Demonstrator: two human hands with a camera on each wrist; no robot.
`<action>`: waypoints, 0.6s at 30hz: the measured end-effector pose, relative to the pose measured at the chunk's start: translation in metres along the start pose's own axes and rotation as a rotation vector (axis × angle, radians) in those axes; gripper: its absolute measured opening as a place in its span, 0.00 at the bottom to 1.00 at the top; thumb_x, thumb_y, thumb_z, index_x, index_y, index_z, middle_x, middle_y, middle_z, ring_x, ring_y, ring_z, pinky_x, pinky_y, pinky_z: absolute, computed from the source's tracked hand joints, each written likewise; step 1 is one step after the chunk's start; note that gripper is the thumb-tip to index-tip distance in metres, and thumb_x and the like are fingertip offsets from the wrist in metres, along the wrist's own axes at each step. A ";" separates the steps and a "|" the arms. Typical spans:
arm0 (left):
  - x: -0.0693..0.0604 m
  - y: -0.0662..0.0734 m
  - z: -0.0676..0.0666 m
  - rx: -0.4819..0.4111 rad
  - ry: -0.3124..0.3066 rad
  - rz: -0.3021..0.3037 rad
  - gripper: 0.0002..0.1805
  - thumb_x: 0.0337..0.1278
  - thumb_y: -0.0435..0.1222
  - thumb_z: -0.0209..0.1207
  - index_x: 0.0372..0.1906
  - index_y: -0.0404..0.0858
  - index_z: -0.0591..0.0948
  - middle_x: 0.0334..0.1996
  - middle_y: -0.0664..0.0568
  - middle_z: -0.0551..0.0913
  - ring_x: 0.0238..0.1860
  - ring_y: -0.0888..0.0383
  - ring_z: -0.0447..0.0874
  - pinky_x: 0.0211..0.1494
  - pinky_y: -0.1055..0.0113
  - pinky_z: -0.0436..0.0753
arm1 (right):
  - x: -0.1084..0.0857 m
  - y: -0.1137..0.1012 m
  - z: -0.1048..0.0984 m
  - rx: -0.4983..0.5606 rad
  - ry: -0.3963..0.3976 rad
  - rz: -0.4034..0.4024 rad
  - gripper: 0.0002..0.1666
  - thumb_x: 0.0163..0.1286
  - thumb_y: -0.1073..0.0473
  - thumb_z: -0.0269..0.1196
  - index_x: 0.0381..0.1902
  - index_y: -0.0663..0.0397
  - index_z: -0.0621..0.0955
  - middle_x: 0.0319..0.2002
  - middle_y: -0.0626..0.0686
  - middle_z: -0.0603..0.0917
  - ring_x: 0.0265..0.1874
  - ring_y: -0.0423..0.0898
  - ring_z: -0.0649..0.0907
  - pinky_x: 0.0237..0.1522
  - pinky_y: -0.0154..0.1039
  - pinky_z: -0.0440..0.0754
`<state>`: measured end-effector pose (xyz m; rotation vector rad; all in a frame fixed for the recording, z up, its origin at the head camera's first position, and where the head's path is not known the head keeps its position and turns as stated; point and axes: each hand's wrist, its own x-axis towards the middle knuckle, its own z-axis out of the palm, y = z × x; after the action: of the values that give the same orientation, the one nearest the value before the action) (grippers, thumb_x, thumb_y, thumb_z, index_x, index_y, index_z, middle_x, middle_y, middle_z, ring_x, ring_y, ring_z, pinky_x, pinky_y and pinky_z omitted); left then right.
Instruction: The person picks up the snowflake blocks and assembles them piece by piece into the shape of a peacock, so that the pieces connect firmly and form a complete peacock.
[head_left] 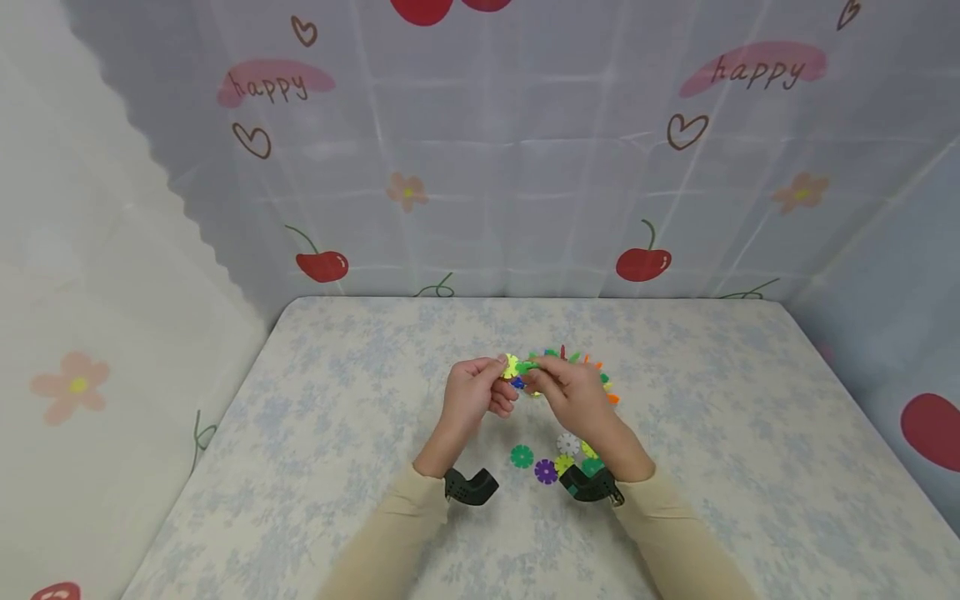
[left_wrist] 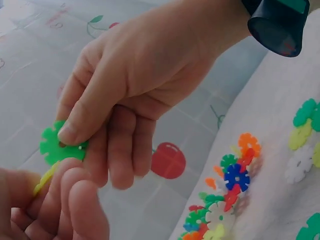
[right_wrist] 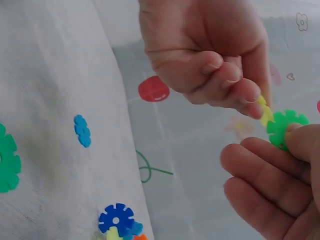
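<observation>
The two discs in hand are thin, flat plastic pieces with evenly notched rims, resembling small gears. The yellow disc (head_left: 512, 367) is bright lemon in colour; in the left wrist view it is seen nearly edge-on as a narrow strip. The green disc (left_wrist: 52, 151) is vivid and glossy, turned with its broad face visible, its notches opening outward around the rim. Both discs are located above the table (head_left: 337, 417), between the hands, with their rims meeting; whether the notches are engaged cannot be determined. The left hand (head_left: 474, 393) pinches the yellow disc between thumb and fingers. The right hand (head_left: 581, 393) pinches the green disc, with the thumb pressed on its face. A cluster of multicoloured discs (left_wrist: 220, 214) lies on the table beyond the hands, partly hidden by them in the head view. Nearer the wrists lie loose pieces: a dark green disc (head_left: 522, 457), a purple disc (head_left: 546, 472) and a white disc (head_left: 568, 444). A black wrist unit (head_left: 471, 488) is worn at each cuff.
</observation>
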<state>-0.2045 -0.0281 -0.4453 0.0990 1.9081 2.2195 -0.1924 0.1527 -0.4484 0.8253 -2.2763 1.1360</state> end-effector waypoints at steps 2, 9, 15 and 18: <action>-0.001 0.000 0.002 0.000 0.014 0.019 0.21 0.77 0.40 0.52 0.37 0.24 0.82 0.12 0.59 0.81 0.10 0.66 0.76 0.18 0.72 0.80 | 0.000 0.000 0.004 -0.001 0.044 -0.045 0.08 0.66 0.76 0.64 0.39 0.64 0.86 0.27 0.57 0.90 0.24 0.47 0.89 0.25 0.29 0.83; -0.004 -0.006 0.007 -0.022 -0.011 0.060 0.23 0.79 0.44 0.49 0.32 0.30 0.78 0.13 0.59 0.79 0.12 0.65 0.75 0.20 0.72 0.79 | -0.002 -0.004 0.018 -0.034 0.182 -0.064 0.10 0.62 0.78 0.66 0.41 0.67 0.86 0.29 0.61 0.91 0.23 0.49 0.90 0.19 0.20 0.73; -0.002 -0.008 0.002 -0.105 -0.061 0.037 0.21 0.79 0.40 0.50 0.28 0.30 0.76 0.12 0.59 0.77 0.11 0.65 0.72 0.19 0.73 0.76 | -0.004 -0.008 0.022 0.095 0.170 0.065 0.10 0.69 0.74 0.63 0.45 0.67 0.87 0.32 0.62 0.91 0.25 0.52 0.91 0.13 0.24 0.69; -0.002 -0.007 0.001 -0.101 -0.062 0.035 0.20 0.79 0.39 0.50 0.26 0.33 0.75 0.12 0.59 0.76 0.10 0.65 0.70 0.18 0.73 0.74 | -0.004 -0.010 0.021 0.137 0.135 0.150 0.09 0.72 0.71 0.61 0.45 0.66 0.87 0.31 0.62 0.91 0.26 0.53 0.91 0.13 0.26 0.69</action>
<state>-0.2017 -0.0269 -0.4522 0.1843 1.7732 2.3028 -0.1855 0.1312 -0.4568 0.6156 -2.1978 1.3844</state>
